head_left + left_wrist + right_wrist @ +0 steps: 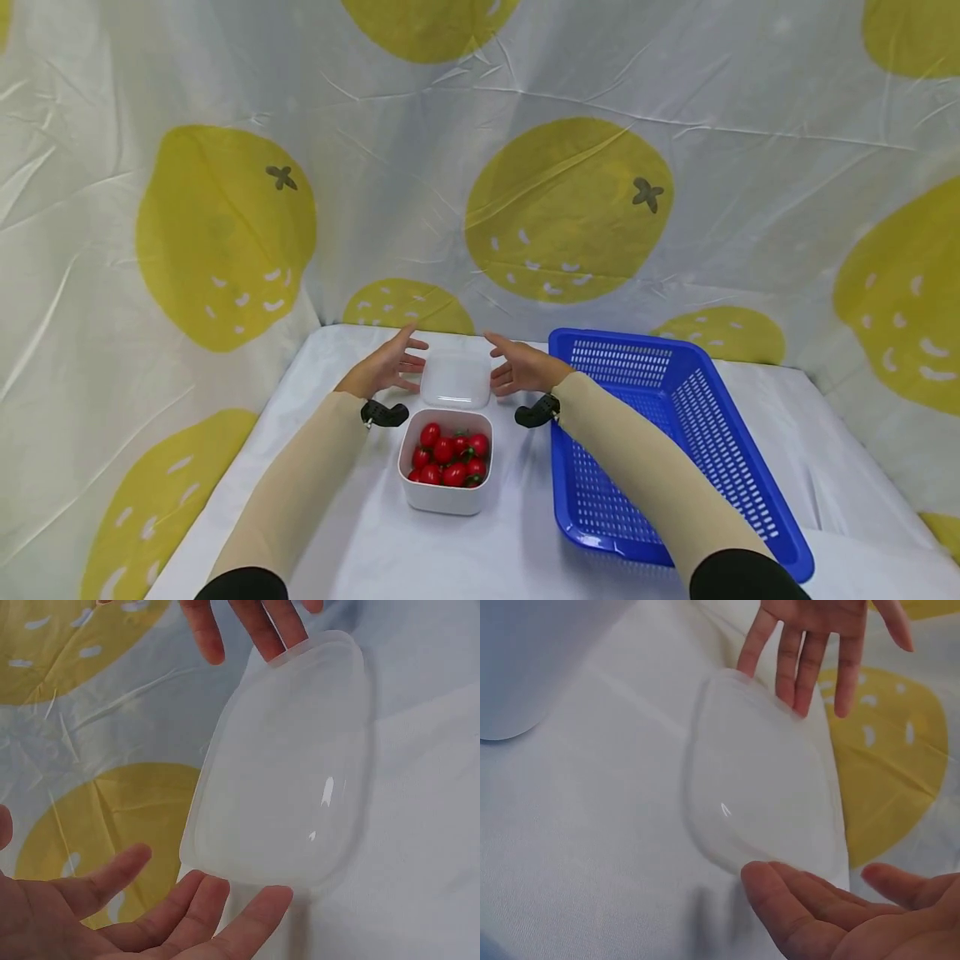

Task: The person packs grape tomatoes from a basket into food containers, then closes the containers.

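Note:
A translucent, square plastic lid (455, 379) with rounded corners lies between my two hands, just behind the food box in the head view. My left hand (385, 367) is at its left side, fingers stretched out and fingertips right at the edge. From the opposite side my right hand (525, 367) faces it, fingers extended and fingertips by the rim. Both thumbs stand away from the lid (285, 765). In front of it, the white food box (447, 500) stands uncovered, filled with red cherry tomatoes (442, 451), some with green stems.
To the right sits a big blue plastic basket (626, 340) with slotted walls, my right forearm crossing over it. A white cloth (360, 533) covers the table. Behind and at the left hangs a pale curtain (397, 167) printed with yellow lemons.

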### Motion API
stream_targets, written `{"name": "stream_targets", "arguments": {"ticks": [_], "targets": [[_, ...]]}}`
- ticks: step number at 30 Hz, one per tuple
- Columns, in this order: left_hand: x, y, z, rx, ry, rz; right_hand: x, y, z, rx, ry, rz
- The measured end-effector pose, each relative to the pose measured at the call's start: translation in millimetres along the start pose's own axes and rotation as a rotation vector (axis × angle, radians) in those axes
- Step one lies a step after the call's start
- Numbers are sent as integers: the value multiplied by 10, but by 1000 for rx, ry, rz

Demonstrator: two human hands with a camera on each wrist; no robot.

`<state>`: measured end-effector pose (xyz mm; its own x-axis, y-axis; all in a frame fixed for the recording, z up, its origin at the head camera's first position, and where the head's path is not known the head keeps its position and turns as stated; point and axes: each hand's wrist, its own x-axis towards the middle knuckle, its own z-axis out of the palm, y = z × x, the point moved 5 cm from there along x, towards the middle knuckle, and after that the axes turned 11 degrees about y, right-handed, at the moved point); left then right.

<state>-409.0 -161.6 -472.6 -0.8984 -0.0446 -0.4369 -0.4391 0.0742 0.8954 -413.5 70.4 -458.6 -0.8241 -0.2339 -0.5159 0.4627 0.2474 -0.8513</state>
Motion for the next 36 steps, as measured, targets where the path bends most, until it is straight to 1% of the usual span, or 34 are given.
{"name": "stream_targets", "arguments": {"ticks": [3, 6, 12, 18, 23, 27, 32, 36], "targets": [[-22, 23, 9, -21, 15, 5, -44, -22, -16, 14, 9, -13], [-59, 44, 12, -38, 22, 7, -90, -47, -30, 23, 0, -26], [-178, 117, -13, -68, 51, 26, -237, -141, -47, 25, -24, -72], [-297, 188, -10, -62, 52, 55, -394, -242, -62, 29, -30, -132], [-395, 237, -6, -55, 69, 82, -522, -270, -59, 36, -38, -150], [-518, 287, 9, -39, 72, 123, -644, -280, -65, 50, -45, -160], [-715, 337, 45, 2, 53, 173, -795, -282, -86, 55, -42, -169], [-884, 349, 62, 41, 77, 215, -905, -273, -63, 54, -71, -179]]}}
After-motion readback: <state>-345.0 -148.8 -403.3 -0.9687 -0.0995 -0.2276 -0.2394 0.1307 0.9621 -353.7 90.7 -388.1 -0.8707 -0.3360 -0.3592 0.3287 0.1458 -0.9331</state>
